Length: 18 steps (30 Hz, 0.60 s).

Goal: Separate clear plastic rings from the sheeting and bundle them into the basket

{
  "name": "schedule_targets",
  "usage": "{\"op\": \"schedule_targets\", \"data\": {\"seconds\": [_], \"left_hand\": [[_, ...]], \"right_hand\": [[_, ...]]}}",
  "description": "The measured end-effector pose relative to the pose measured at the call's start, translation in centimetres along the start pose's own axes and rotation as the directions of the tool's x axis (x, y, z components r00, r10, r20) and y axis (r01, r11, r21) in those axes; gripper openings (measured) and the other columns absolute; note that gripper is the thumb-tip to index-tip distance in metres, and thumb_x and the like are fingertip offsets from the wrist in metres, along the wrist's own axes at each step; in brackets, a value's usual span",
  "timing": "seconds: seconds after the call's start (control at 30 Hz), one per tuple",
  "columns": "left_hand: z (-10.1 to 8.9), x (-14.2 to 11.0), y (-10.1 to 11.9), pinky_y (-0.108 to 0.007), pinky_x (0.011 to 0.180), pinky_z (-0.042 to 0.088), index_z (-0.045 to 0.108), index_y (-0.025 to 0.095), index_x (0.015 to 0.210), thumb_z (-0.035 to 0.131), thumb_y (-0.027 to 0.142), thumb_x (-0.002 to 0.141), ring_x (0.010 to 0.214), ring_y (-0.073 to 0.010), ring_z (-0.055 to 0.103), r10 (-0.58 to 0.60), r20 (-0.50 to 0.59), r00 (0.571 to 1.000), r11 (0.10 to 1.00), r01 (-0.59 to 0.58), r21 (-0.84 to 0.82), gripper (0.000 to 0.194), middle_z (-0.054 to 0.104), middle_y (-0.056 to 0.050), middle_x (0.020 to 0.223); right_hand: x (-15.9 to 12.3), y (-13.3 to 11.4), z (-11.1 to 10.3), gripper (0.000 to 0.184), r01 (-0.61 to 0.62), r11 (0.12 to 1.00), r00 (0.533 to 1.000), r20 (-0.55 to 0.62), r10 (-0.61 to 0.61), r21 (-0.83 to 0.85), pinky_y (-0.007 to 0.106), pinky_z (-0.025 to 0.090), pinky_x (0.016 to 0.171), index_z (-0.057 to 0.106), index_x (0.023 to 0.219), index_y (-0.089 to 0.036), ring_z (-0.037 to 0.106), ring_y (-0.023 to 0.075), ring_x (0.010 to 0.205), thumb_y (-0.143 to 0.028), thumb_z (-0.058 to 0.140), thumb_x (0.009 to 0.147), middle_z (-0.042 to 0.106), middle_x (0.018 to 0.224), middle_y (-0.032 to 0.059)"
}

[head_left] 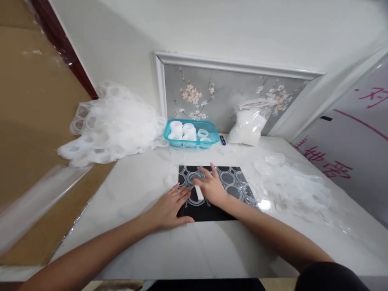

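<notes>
A black sheet (209, 214) with pale rings (226, 178) across its upper part lies on the white table. My left hand (172, 208) rests flat on the sheet's left edge, fingers stretched and thumb apart, holding nothing. Over the middle of the sheet, my right hand (214, 190) grips a small white block (199, 192) between thumb and fingers, while other fingers point out forward. The block stands against the ringed area. Whether the rings are a separate layer on the sheet I cannot tell.
Behind the sheet is a blue basket (191, 143) with stacked white rings. Thread snips (222, 140) lie beside it, near a clear bag (247, 125) of white material. White ringed netting (118, 125) is heaped at left; more thin ringed pieces (291, 186) spread at right.
</notes>
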State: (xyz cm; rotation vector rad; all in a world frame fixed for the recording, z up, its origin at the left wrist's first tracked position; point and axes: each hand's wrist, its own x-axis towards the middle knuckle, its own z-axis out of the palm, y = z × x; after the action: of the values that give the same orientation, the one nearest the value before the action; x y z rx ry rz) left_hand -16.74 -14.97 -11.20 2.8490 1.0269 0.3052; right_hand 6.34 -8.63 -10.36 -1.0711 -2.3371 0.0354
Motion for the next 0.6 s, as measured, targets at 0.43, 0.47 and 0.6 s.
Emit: {"op": "schedule_targets", "data": {"seconds": [0.43, 0.47, 0.6], "left_hand": [[-0.6, 6.1, 3.5, -0.047, 0.106, 0.041, 0.059, 0.002, 0.123, 0.026, 0.066, 0.095, 0.123, -0.0318, 0.056, 0.102, -0.114, 0.988, 0.988, -0.088, 0.127, 0.078, 0.059, -0.022, 0.129], [0.2, 6.6, 3.8, -0.046, 0.106, 0.040, 0.059, 0.001, 0.124, 0.025, 0.068, 0.094, 0.124, -0.0318, 0.055, 0.108, -0.101, 0.989, 0.987, -0.095, 0.127, 0.080, 0.059, -0.023, 0.130], [2.3, 7.0, 3.9, -0.045, 0.108, 0.038, 0.056, 0.000, 0.126, 0.026, 0.068, 0.094, 0.126, -0.0319, 0.053, 0.091, -0.077, 0.993, 0.992, -0.084, 0.094, 0.080, 0.057, -0.024, 0.131]], "right_hand": [[-5.3, 2.1, -1.1, 0.030, -0.383, 0.810, 0.897, -0.032, 0.442, 0.444, 0.047, 0.043, 0.105, 0.071, 0.077, -0.023, 0.066, 0.0256, 0.105, -0.041, 0.052, 0.093, 0.076, 0.084, 0.0043], [-5.3, 2.1, -1.0, 0.030, -0.390, 0.798, 0.893, -0.023, 0.450, 0.459, 0.049, 0.040, 0.107, 0.071, 0.078, -0.023, 0.066, 0.0258, 0.108, -0.041, 0.052, 0.093, 0.076, 0.085, 0.0040], [-4.8, 2.5, -1.2, 0.030, -0.409, 0.782, 0.889, 0.012, 0.457, 0.470, 0.054, 0.036, 0.109, 0.071, 0.077, -0.023, 0.062, 0.0282, 0.115, -0.040, 0.053, 0.093, 0.076, 0.087, 0.0048]]}}
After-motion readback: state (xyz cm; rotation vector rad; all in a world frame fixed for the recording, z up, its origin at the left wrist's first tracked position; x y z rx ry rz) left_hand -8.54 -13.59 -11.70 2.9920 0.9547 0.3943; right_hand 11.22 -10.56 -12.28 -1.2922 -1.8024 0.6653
